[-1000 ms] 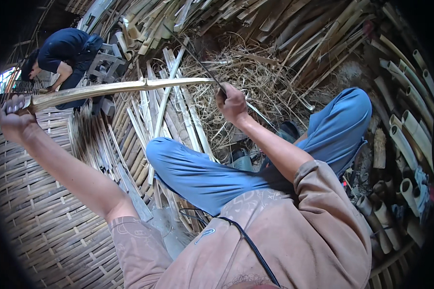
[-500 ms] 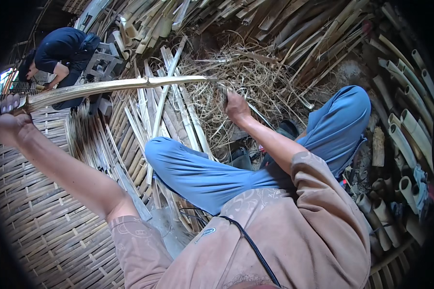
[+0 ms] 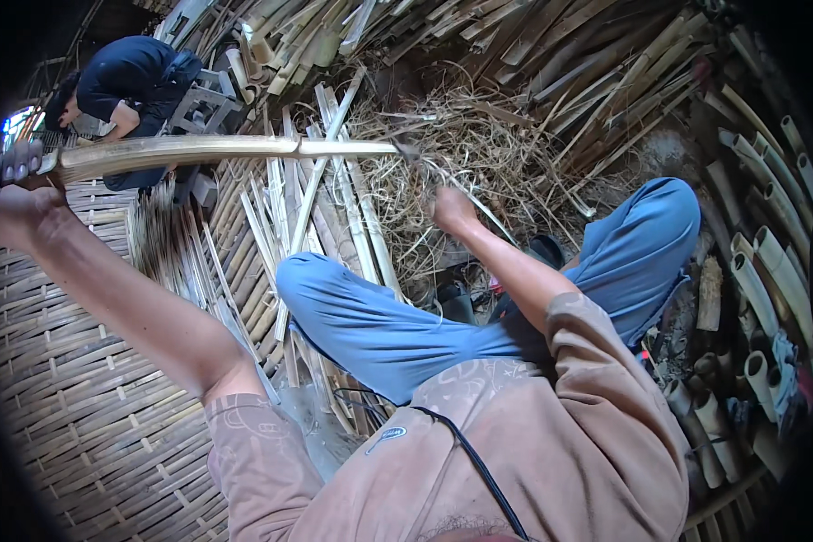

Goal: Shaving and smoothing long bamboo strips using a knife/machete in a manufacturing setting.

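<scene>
My left hand (image 3: 23, 194), far out at the left, is closed around the thick end of a long split bamboo strip (image 3: 217, 151). The strip is pale with a visible node and reaches nearly level to the right. My right hand (image 3: 454, 210) makes a fist just below and right of the strip's thin end. It grips a knife, mostly hidden, whose dark blade (image 3: 408, 154) shows at that end. A pale slim rod (image 3: 488, 214) runs beside my right forearm; whether it belongs to the knife I cannot tell.
Curly bamboo shavings (image 3: 479, 167) lie heaped beyond my crossed legs (image 3: 379, 312). Split bamboo is stacked behind (image 3: 551, 45). Cut bamboo tubes (image 3: 754, 280) stand at the right. Woven bamboo matting (image 3: 90, 361) spreads left. A person in dark clothes (image 3: 131, 81) bends over at the upper left.
The bamboo strip now lies more level, its thin end a little lower relative to the left end. My right hand has moved slightly right and down. The view has shifted a little.
</scene>
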The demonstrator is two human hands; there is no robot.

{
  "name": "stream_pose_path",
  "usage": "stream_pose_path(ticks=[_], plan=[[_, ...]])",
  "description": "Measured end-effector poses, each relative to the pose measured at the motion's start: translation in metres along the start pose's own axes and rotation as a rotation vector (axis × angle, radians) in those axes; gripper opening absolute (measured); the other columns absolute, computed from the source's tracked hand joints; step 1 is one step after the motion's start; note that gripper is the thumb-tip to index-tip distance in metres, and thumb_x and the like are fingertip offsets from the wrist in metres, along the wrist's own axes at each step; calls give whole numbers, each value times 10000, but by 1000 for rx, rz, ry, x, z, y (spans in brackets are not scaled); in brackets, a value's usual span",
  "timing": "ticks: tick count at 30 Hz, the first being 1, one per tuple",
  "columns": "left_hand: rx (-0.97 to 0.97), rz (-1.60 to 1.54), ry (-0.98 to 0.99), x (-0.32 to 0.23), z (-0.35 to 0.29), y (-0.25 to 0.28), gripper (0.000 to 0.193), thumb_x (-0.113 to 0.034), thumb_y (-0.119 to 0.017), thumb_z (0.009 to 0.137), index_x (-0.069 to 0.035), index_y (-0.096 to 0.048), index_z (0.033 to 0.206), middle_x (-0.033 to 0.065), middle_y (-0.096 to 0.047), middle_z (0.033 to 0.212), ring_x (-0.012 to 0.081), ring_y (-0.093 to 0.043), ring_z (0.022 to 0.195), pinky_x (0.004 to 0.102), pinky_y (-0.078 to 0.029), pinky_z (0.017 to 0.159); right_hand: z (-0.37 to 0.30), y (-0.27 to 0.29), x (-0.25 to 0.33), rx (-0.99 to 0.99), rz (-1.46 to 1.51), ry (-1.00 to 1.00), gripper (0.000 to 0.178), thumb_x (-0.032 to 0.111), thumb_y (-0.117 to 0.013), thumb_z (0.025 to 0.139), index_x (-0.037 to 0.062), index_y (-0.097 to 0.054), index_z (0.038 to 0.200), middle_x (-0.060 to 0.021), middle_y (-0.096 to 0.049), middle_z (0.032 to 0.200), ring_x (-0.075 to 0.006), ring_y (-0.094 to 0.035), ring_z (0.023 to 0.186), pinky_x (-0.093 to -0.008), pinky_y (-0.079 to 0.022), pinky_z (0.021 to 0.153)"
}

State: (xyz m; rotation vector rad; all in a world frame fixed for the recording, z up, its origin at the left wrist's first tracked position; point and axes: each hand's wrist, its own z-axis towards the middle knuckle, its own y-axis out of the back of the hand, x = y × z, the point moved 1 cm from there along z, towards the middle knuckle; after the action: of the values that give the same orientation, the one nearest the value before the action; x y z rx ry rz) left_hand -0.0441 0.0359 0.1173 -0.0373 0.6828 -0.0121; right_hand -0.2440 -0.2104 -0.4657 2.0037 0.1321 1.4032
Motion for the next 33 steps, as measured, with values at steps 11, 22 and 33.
stream_pose_path(ticks=[11,22,33], plan=[[-241,91,57,1,-23,-18,273,-19,-510,912,-97,-385,682,25,-389,613,171,-431,549,325,-394,558,0,0,18,112,128,-64,205,156,-632,869,-2,-631,998,-245,-700,870,-408,-693,821,-515,-542,756],[-344,221,6,29,10,44,126,-57,-522,921,28,-552,834,90,-560,731,201,-546,552,340,-351,382,-29,29,113,206,265,134,164,44,-579,873,-38,-684,969,-122,-660,699,-228,-643,573,-370,-488,443],[-375,143,14,10,-15,38,92,-55,-497,906,-30,-465,824,65,-503,660,191,-522,528,320,-305,392,-61,38,154,46,87,373,160,132,-671,851,-17,-640,901,-231,-693,834,-398,-703,815,-511,-557,741]])
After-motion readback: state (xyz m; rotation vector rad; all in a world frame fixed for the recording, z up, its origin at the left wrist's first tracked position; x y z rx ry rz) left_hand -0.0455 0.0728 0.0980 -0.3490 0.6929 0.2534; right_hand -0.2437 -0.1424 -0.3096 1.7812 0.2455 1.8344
